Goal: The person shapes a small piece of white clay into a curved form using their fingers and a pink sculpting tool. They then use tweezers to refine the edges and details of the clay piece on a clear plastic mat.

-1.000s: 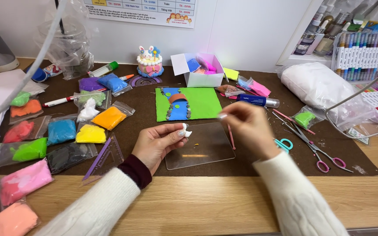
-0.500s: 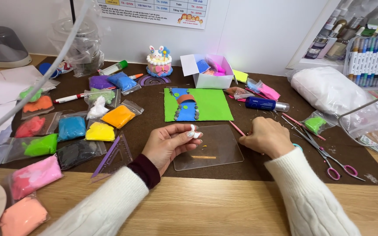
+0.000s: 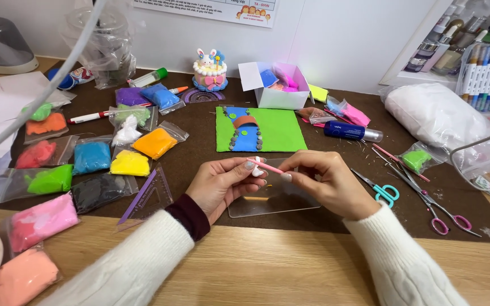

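My left hand (image 3: 222, 182) pinches a small lump of white clay (image 3: 256, 169) between thumb and fingertips. My right hand (image 3: 327, 182) grips a thin pink modelling stick (image 3: 269, 168), whose tip touches the white lump. Both hands hover over a clear plastic sheet (image 3: 273, 201) on the brown mat. Just beyond them lies a green clay board (image 3: 282, 131) with a blue path and small grey stones.
Bags of coloured clay (image 3: 92, 157) fill the left side, with a purple set square (image 3: 143, 195) near my left wrist. Scissors (image 3: 381, 190) and pink-handled scissors (image 3: 438, 218) lie to the right. A white box (image 3: 276, 85), a small clay cake (image 3: 209, 71) and a blue tube (image 3: 350, 131) stand behind.
My right hand picked the pink stick off the mat and brought it left to the white lump held by my left hand. The camera moved closer.
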